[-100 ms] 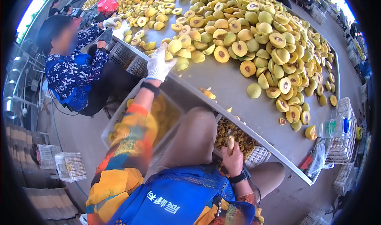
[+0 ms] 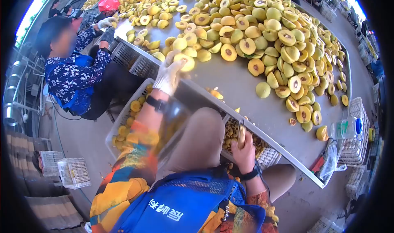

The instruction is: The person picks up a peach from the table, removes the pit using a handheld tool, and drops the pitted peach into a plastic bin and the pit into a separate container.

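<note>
My left hand (image 2: 168, 74), in a white glove, grips a peach half (image 2: 184, 62) just above the near edge of the metal table (image 2: 242, 91). Beyond it spreads a large heap of yellow-green peach halves (image 2: 230, 33), many with the brown pit showing. Bare, my right hand (image 2: 245, 154) is closed round a small tool with a wooden handle (image 2: 241, 135), held upright over my lap. Its working end is too small to make out. Below that hand, a white basket (image 2: 269, 162) holds brown pits and scraps.
Under my left forearm stands a pale crate (image 2: 110, 140) of yellow fruit pieces. A co-worker (image 2: 74, 77) sits to my left at the same table. A plastic jug (image 2: 347, 129) and a plastic bag (image 2: 329, 163) are at the right corner. White crates (image 2: 74, 173) stand on the floor.
My left hand has closed on a peach half and drawn it slightly toward me, off the pile's edge. My right hand has risen a little with the tool.
</note>
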A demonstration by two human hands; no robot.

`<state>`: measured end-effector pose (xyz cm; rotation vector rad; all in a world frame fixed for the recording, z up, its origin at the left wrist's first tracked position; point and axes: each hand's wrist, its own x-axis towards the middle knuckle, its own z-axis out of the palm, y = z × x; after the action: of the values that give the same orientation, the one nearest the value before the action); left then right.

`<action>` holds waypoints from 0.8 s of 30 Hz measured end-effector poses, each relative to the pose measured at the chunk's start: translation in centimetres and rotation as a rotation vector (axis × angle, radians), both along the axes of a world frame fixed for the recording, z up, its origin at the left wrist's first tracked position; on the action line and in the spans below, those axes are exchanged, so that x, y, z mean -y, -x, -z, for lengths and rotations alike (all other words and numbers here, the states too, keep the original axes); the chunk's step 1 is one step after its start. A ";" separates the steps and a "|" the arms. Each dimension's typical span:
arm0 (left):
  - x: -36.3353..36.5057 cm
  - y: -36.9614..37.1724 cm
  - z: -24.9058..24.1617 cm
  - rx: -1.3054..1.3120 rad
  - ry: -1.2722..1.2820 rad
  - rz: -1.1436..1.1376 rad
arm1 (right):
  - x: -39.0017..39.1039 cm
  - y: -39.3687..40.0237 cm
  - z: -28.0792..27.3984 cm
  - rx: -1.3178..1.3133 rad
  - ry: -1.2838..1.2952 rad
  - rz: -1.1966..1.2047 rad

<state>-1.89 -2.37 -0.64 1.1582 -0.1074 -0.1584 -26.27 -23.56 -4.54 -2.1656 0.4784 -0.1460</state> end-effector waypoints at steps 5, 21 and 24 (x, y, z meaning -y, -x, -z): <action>3.6 6.9 -1.4 -0.383 0.278 0.391 | -1.4 -3.0 -3.0 0.171 -0.023 -0.021; 9.6 16.1 0.1 -0.132 -0.043 0.388 | -2.6 -2.8 -3.9 0.127 -1.343 0.402; 9.9 15.8 -1.3 -0.400 0.103 0.199 | -4.2 -1.8 -3.6 -0.020 -1.095 0.254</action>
<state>-17.67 -12.29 0.61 0.9930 0.1222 -0.5508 -24.43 -19.33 -0.93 -1.0355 0.6455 0.0111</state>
